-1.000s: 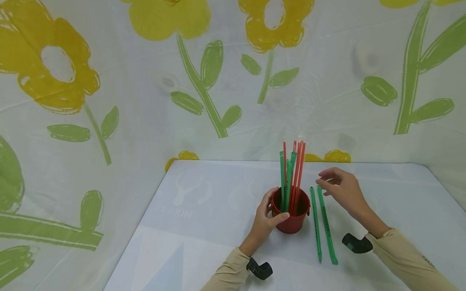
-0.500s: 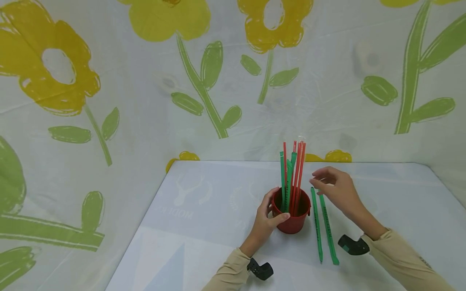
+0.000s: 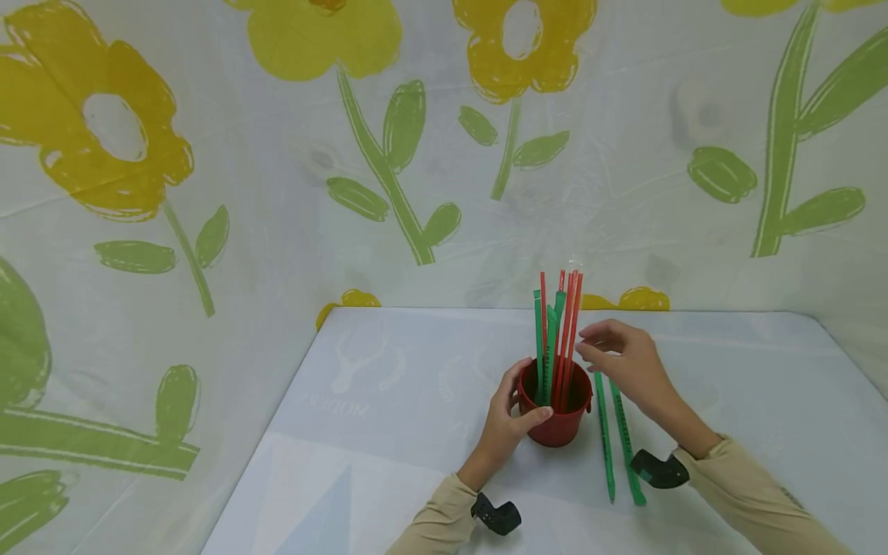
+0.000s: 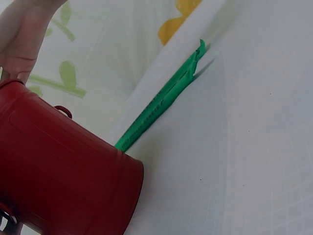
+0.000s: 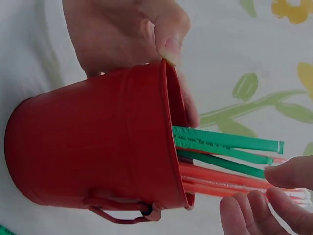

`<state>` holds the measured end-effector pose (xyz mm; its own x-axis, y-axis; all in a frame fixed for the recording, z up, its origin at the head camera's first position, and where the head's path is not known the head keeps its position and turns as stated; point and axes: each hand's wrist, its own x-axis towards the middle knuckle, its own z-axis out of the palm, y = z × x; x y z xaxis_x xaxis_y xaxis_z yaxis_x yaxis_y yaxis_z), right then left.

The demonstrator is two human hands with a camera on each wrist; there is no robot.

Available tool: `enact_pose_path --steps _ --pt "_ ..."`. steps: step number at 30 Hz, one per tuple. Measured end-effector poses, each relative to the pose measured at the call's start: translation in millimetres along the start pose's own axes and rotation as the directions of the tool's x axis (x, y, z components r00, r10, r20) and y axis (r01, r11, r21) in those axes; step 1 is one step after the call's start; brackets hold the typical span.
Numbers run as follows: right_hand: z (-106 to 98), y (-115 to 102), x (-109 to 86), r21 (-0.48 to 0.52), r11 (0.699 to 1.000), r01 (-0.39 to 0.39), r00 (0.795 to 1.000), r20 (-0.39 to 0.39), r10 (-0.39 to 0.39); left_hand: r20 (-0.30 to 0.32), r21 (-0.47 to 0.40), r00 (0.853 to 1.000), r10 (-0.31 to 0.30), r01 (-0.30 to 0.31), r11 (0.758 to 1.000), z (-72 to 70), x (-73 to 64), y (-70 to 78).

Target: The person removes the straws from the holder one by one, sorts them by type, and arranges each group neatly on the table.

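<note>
A small red metal bucket (image 3: 557, 432) stands on the table, holding several red straws (image 3: 577, 308) and several green straws (image 5: 227, 140) in printed wrappers. My left hand (image 3: 501, 428) grips the bucket from its left side, the thumb over the near rim. Just right of the upright straws is my right hand (image 3: 630, 366), its fingers loosely bent and nothing between them. In the right wrist view, its thumb and fingertips are close to the upper part of the straws. Two more green straws (image 3: 605, 443) lie side by side right of the bucket, their far ends partly behind the right hand.
The pale table (image 3: 388, 478) carries faint printed patterns. Behind it hangs a white curtain (image 3: 610, 216) with yellow flowers and green leaves. A black camera mount (image 3: 496, 514) is on the left wrist, and another black mount (image 3: 660, 470) on the right.
My right hand has moved left, from above the far ends of the loose green straws to beside the upright straws. The left hand and the bucket stay in place.
</note>
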<state>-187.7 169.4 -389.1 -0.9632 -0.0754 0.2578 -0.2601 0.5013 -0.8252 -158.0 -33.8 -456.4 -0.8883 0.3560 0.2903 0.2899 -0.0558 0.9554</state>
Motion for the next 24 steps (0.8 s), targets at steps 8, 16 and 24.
enact_pose_path --steps 8,16,24 --pt "10.0 -3.6 1.3 -0.013 1.0 0.014 1.0 -0.017 -0.015 -0.002 0.004 1.0 -0.004 0.004 1.0 0.6 0.0 1.0" --pt "19.9 -7.8 0.8 -0.02 1.0 0.016 0.999 -0.028 -0.017 -0.01 0.006 1.0 -0.02 0.02 1.0 1.4 -0.2 0.6" --pt "31.3 -9.0 3.4 -0.07 0.997 0.023 0.998 -0.054 -0.027 -0.006 0.009 1.0 -0.022 0.022 1.0 1.7 -0.6 0.4"
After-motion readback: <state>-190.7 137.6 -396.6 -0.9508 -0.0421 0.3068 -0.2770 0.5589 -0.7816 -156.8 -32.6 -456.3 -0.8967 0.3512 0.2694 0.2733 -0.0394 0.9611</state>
